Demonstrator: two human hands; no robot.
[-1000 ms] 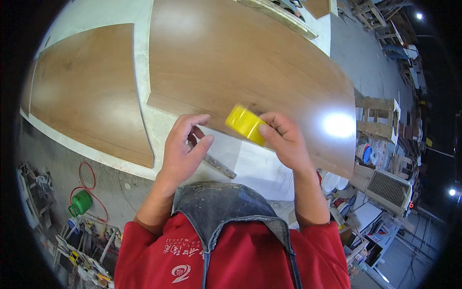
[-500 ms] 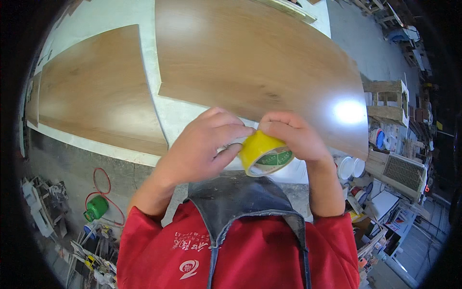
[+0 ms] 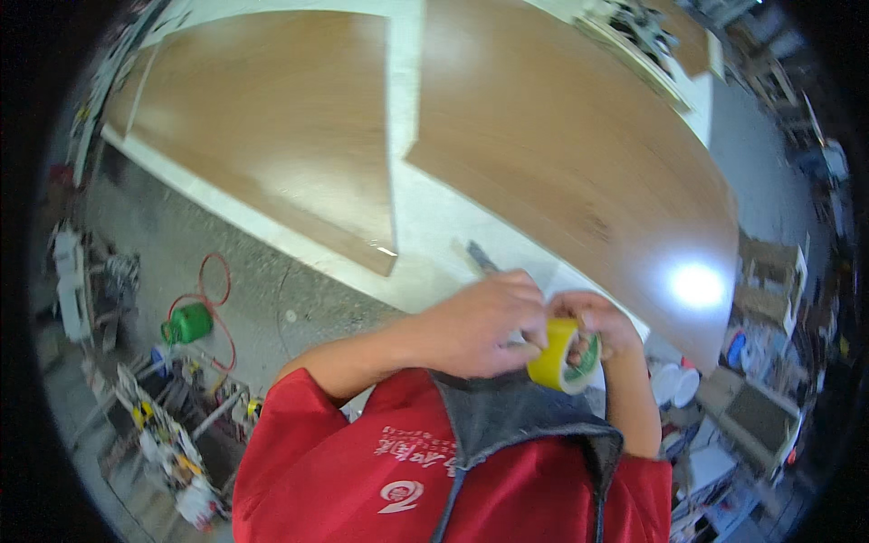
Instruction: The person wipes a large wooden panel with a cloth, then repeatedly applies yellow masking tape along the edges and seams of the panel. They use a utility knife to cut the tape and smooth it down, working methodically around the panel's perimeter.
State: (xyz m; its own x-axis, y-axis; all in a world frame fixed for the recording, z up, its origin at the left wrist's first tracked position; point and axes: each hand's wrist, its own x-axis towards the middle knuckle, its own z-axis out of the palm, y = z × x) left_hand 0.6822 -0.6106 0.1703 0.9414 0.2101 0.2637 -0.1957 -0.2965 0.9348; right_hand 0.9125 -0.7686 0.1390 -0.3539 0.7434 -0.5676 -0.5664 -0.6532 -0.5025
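Observation:
A roll of yellow adhesive tape (image 3: 547, 360) with a green-printed core is held in front of my apron. My right hand (image 3: 599, 319) is closed on it, with fingers reaching into the core. My left hand (image 3: 484, 328) is curled at the roll's left side, thumb and fingertips pinched together against the tape; whether they have hold of a loose end cannot be made out. Just beyond the left hand, a narrow dark grey piece (image 3: 482, 257) shows over the white table (image 3: 434, 217); the hand hides its near end.
Two large brown wood-look panels, one on the left (image 3: 281, 118) and one on the right (image 3: 570, 136), lie on the table. A green gas cylinder (image 3: 188, 322) with a red hose stands on the floor at left. Cluttered tools and white buckets (image 3: 672, 384) flank both sides.
My view has turned, so the panels sit differently in it. Both hands and the tape roll are lower and farther right; the roll has tilted, and right-hand fingers now show inside its core.

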